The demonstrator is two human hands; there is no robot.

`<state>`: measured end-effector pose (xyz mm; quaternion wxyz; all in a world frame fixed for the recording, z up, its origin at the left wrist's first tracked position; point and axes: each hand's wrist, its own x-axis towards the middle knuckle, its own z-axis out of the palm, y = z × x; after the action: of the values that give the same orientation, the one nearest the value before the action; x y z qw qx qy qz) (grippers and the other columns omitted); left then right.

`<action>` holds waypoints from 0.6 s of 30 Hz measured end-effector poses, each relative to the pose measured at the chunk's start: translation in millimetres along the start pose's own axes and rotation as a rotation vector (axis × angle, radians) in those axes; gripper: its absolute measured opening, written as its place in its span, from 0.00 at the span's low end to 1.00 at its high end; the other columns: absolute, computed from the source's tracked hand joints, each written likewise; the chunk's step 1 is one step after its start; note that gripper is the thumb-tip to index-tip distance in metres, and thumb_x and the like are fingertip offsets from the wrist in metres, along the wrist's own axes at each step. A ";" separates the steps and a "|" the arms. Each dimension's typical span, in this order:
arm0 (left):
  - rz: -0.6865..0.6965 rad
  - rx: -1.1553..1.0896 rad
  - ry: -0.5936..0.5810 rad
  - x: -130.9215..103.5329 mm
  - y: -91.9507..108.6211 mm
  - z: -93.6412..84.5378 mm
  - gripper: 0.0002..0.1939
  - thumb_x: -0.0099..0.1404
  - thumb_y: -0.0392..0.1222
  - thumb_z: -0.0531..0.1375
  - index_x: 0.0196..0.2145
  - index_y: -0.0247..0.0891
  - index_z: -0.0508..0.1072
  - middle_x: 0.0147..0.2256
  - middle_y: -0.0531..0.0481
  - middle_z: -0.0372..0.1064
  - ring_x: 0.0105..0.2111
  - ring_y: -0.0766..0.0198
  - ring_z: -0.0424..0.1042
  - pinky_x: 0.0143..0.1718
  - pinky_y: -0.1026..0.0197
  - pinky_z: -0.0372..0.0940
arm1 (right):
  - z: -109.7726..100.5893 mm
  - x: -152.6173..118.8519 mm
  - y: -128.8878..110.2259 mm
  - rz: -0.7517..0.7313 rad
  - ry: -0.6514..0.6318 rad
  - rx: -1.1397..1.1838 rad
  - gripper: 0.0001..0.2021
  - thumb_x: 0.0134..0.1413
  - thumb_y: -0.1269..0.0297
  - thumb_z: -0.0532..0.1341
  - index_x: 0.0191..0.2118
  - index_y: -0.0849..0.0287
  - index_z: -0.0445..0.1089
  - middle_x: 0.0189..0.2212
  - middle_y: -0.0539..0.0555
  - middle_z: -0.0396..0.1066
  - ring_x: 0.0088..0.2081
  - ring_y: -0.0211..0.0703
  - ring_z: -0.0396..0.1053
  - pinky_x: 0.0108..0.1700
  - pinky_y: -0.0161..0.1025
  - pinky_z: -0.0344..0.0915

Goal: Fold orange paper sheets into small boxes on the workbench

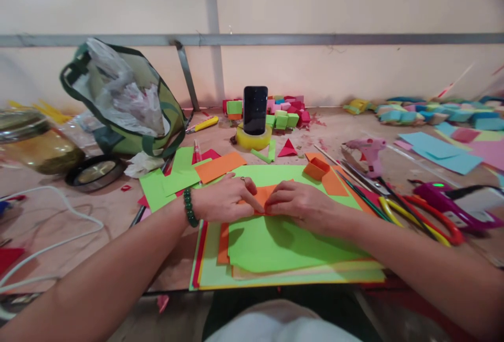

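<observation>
Both of my hands are at a small piece of orange paper (262, 196) lying on a stack of coloured sheets (291, 250), with a bright green sheet on top. My left hand (224, 198), below a green bead bracelet (190, 207), presses the paper with its index finger, the other fingers curled. From the other side, the bunched fingertips of my right hand (301, 203) grip the paper's edge, hiding part of it. Just beyond the right hand sits a folded orange paper box (316, 168), beside a flat orange piece (334, 182).
Scissors (431, 218), a pink glue gun (366, 153) and a purple device (452, 205) lie to the right. A phone (255, 111) stands in a yellow tape roll (254, 138) before folded paper blocks (287, 116). At left are a bag (126, 105), a jar (37, 142) and a white cable (74, 205).
</observation>
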<state>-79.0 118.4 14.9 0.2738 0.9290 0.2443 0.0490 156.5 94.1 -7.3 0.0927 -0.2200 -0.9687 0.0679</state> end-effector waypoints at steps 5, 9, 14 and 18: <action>-0.046 0.031 -0.022 0.4 4.8 0.9 0.17 0.60 0.35 0.54 0.39 0.46 0.80 0.40 0.49 0.76 0.49 0.56 0.66 0.49 0.55 0.53 | -5.9 3.5 -4.2 -0.065 -0.069 -0.105 0.15 0.63 0.74 0.50 0.44 0.60 0.73 0.40 0.57 0.74 0.44 0.44 0.66 0.45 0.42 0.66; -0.081 0.067 -0.036 0.7 7.6 1.4 0.16 0.60 0.37 0.54 0.40 0.46 0.80 0.42 0.48 0.75 0.50 0.55 0.65 0.49 0.54 0.53 | -8.7 3.5 -12.5 -0.151 -0.119 -0.220 0.13 0.64 0.73 0.51 0.37 0.62 0.73 0.35 0.56 0.72 0.40 0.44 0.65 0.44 0.42 0.66; -0.090 0.084 -0.060 0.1 9.4 0.6 0.17 0.61 0.38 0.54 0.42 0.47 0.79 0.43 0.46 0.74 0.51 0.54 0.65 0.52 0.52 0.51 | -6.0 -13.1 -13.6 -0.124 -0.075 -0.127 0.12 0.64 0.74 0.51 0.37 0.62 0.72 0.36 0.58 0.71 0.43 0.45 0.65 0.46 0.43 0.66; -0.110 0.088 -0.076 -0.9 9.7 -0.2 0.18 0.60 0.38 0.54 0.43 0.47 0.79 0.47 0.45 0.72 0.51 0.53 0.64 0.53 0.50 0.51 | -6.7 -38.9 -8.3 -0.008 -0.072 0.013 0.15 0.65 0.73 0.47 0.40 0.61 0.72 0.41 0.59 0.71 0.46 0.44 0.66 0.48 0.41 0.66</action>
<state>-75.6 110.9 20.2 0.2439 0.9264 0.2865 -0.0124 188.9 70.3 -5.1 0.0594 -0.2128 -0.9719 0.0819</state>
